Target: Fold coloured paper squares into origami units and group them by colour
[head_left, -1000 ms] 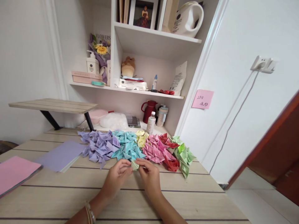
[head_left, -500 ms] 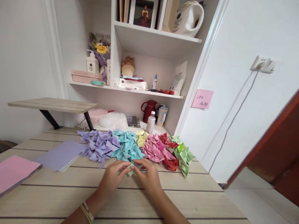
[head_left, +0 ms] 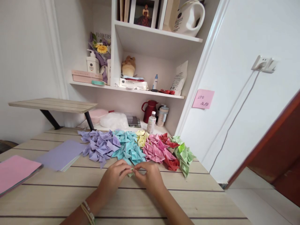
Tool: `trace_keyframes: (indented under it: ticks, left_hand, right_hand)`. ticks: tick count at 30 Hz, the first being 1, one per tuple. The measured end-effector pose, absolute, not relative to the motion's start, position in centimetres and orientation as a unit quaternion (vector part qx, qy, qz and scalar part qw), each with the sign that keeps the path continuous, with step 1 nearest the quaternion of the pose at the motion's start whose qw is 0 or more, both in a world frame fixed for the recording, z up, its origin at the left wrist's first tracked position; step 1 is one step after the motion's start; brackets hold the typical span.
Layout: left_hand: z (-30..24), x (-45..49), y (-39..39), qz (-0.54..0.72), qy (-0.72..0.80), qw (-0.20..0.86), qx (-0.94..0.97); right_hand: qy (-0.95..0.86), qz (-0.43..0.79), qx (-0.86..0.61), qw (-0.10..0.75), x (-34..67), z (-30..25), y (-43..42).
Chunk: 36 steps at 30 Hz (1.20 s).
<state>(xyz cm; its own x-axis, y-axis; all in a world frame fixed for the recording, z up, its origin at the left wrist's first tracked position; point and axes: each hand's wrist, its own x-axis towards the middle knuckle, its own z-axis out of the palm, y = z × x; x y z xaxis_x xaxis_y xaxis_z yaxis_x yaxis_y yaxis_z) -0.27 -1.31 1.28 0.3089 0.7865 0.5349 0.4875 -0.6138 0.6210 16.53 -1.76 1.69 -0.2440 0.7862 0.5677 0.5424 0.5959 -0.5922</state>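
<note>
A small piece of pale green folded paper (head_left: pixel 131 174) is pinched between my two hands, low over the table and mostly hidden by the fingers. My left hand (head_left: pixel 115 175) grips its left side with thumb and forefinger. On the other side, the fingertips of my right hand (head_left: pixel 150 175) close on the paper's right edge. Just beyond the hands lie heaps of folded paper pieces: purple (head_left: pixel 100 145), turquoise (head_left: pixel 130 150), yellow (head_left: pixel 142 138), pink (head_left: pixel 154 148), red (head_left: pixel 172 163) and light green (head_left: pixel 186 157).
Purple paper sheets (head_left: pixel 62 153) and a pink stack (head_left: pixel 17 172) lie on the slatted table (head_left: pixel 70 200) at left. A small raised stand (head_left: pixel 53 104) is at the back left. Behind the heaps stand a bottle (head_left: pixel 151 122), a red jug (head_left: pixel 149 111) and a tumbler (head_left: pixel 162 115).
My fingers have shifted slightly on the green paper, the right fingertips drawing into a tighter pinch. Less of the paper shows now. The heaps have not moved.
</note>
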Motion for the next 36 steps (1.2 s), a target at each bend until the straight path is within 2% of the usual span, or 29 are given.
trace_keyframes:
  ticks: [8, 15, 19, 25, 31, 36]
  left_hand:
    - [2.0, 0.0, -1.4, 0.472, 0.418, 0.2, 0.75]
    - [1.2, 0.6, -1.3, 0.544, 0.43, 0.311, 0.649]
    - [0.4, 0.9, -1.3, 0.578, 0.44, 0.281, 0.627]
    - [0.0, 0.7, -1.3, 0.632, 0.464, 0.235, 0.575]
    - [0.3, 0.9, -1.0, 0.638, 0.427, 0.341, 0.543]
    - [0.5, 0.5, -0.5, 0.543, 0.387, 0.468, 0.58]
  right_hand:
    - [-0.742, 0.201, -0.432, 0.472, 16.7, 1.6, -1.6]
    - [-0.693, 0.353, -0.418, 0.469, 15.9, 0.8, -1.3]
    - [-0.653, 0.456, -0.387, 0.465, 15.0, 0.4, -1.7]
    - [-0.56, 0.528, -0.368, 0.521, 13.2, -0.3, -2.3]
    - [-0.547, 0.472, -0.408, 0.558, 13.9, -0.4, -1.4]
    - [-0.63, 0.402, -0.408, 0.524, 15.5, 0.7, -1.2]
